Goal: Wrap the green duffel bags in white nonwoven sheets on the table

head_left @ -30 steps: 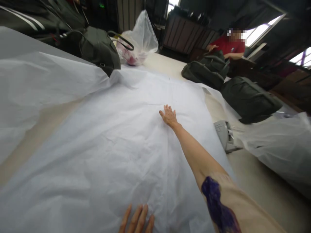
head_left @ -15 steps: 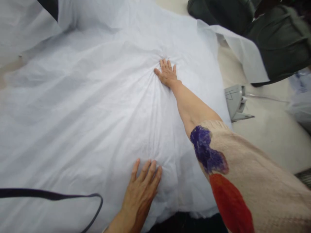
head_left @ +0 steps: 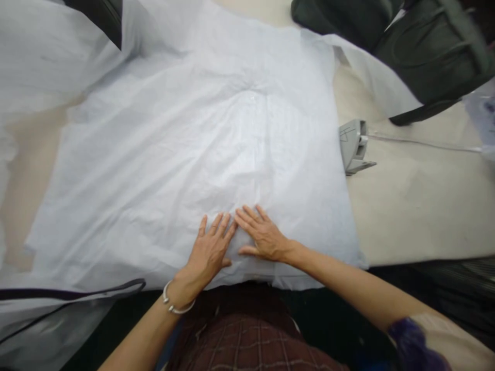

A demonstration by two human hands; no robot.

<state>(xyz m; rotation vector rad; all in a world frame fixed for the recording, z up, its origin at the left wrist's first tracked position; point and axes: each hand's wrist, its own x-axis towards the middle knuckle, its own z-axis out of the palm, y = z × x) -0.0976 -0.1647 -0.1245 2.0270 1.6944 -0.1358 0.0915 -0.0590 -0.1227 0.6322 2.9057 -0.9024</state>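
Note:
A large white sheet of thin material (head_left: 154, 154) lies over the table, with creases fanning out across it. My left hand (head_left: 212, 247) rests flat near its front edge, fingers spread; a silver bangle (head_left: 178, 308) is round that wrist. Just to the right, my right hand (head_left: 265, 234) also lies flat on the sheet, fingers stretched out and pointing up and left. The fingertips of both hands nearly meet. Neither hand holds anything.
A grey tape dispenser-like object (head_left: 353, 147) stands at the sheet's right edge on the beige table (head_left: 417, 206). Dark green bags (head_left: 429, 56) sit at the back right. A black strap (head_left: 69, 294) lies at the front left.
My right hand has drawn back from the far part of the sheet to beside my left hand. The gathered creases there have loosened. The view has shifted, showing more of the front edge.

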